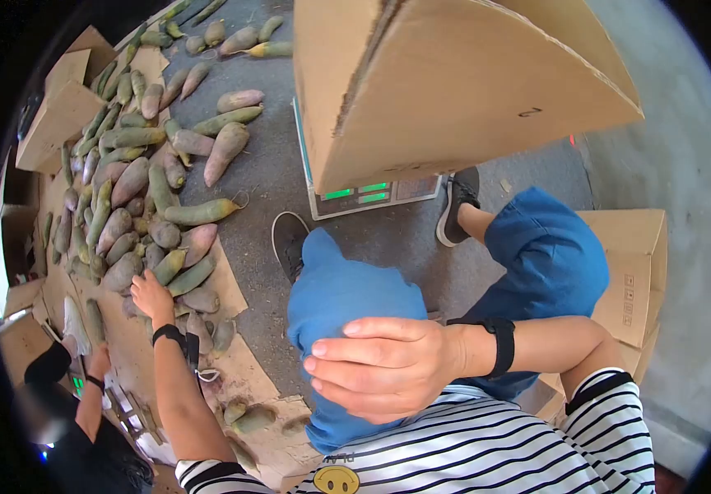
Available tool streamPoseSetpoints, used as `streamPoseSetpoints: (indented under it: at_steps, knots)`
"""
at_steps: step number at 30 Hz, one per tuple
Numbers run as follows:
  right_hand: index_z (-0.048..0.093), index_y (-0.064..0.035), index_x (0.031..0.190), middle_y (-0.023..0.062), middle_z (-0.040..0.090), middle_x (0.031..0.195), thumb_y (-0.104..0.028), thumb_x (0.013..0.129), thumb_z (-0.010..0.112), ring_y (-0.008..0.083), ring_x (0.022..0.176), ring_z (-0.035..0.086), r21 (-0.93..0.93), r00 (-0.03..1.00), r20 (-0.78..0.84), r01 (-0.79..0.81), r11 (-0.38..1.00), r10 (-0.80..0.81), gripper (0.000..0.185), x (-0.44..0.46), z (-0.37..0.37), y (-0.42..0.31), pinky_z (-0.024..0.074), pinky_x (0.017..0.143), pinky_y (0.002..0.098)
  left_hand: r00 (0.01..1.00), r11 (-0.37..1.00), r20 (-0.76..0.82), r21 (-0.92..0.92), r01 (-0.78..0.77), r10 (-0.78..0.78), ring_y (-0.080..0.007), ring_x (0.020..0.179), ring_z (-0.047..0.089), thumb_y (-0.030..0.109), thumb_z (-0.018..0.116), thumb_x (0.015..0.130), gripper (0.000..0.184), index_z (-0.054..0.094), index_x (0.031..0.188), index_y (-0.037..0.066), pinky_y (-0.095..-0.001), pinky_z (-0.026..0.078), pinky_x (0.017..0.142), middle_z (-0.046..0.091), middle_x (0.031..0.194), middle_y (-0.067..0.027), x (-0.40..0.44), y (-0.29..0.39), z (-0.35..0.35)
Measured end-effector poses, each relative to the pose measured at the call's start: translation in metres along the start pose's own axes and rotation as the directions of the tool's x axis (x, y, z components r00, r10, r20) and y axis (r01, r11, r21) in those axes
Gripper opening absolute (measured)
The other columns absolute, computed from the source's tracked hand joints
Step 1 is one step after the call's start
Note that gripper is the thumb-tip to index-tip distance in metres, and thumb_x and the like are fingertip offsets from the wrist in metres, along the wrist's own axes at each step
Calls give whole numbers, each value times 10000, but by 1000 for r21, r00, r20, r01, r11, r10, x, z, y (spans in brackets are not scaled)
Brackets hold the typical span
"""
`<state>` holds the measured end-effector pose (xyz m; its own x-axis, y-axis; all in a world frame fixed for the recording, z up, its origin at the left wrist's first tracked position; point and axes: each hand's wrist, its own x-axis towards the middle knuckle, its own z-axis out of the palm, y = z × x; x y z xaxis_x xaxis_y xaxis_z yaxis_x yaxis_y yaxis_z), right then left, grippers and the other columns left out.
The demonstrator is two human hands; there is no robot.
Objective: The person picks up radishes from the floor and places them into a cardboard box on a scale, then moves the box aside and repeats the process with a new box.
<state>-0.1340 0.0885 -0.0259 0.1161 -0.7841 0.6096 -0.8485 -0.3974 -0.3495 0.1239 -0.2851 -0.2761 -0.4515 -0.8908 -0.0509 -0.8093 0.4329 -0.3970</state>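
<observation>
Left hand (pixel 151 295) reaches the near part of the radish pile (pixel 129 214), fingers slightly curled against a radish (pixel 124 272); whether it grips cannot be told. The radishes lie on flattened cardboard (pixel 232 284) and the floor (pixel 269 165). Right hand (pixel 376 366) is empty, palm down on the blue trousers (pixel 355 284). Far right of the pile, a large carton (pixel 454 90) sits on a scale (pixel 421 189).

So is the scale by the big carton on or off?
On. The scale shows lit green digits on its display, just below the carton's lower edge.
</observation>
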Motion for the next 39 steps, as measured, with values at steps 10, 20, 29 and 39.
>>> streamPoseSetpoints:
  at_steps: [10, 20, 29, 39]
  knots:
    - [657, -5, 914, 138, 639, 1057, -209, 806, 545, 268, 1054, 601, 42, 998, -56, 29, 999, -27, 257, -2, 0, 1, 482, 920, 397, 970, 642, 226, -758, 117, 89, -390, 874, 641, 402, 692, 738, 542, 580, 978, -71, -430, 493, 779, 656, 927, -259, -105, 44, -2]
    - [633, 4, 933, 131, 619, 1061, -222, 727, 627, 278, 1058, 569, 53, 998, -70, 11, 999, -7, 306, -8, -4, 2, 415, 989, 427, 763, -3, 625, -773, 634, 165, -123, 579, 521, 390, 693, 809, 386, 565, 889, 35, -254, 384, 440, 555, 759, -34, -186, 80, -20]
    - [659, -57, 958, 87, 620, 1075, -234, 730, 639, 248, 1065, 576, 15, 999, -42, -7, 1000, 8, 289, -16, -16, 8, 427, 959, 420, 757, -683, 633, -625, 377, -162, -245, 1062, 569, 528, 636, 845, 651, 456, 1248, 51, -318, 479, 828, 569, 1156, -168, -85, 15, -87]
    - [624, -42, 885, 109, 586, 1036, -214, 725, 650, 279, 1075, 531, 84, 984, -173, 61, 995, -46, 235, -27, -9, 15, 391, 993, 451, 907, 30, -153, -983, -179, 392, -201, 1115, 537, 216, 438, 1000, 364, 511, 1259, -30, -315, 407, 957, 578, 1181, -120, -176, 131, -281]
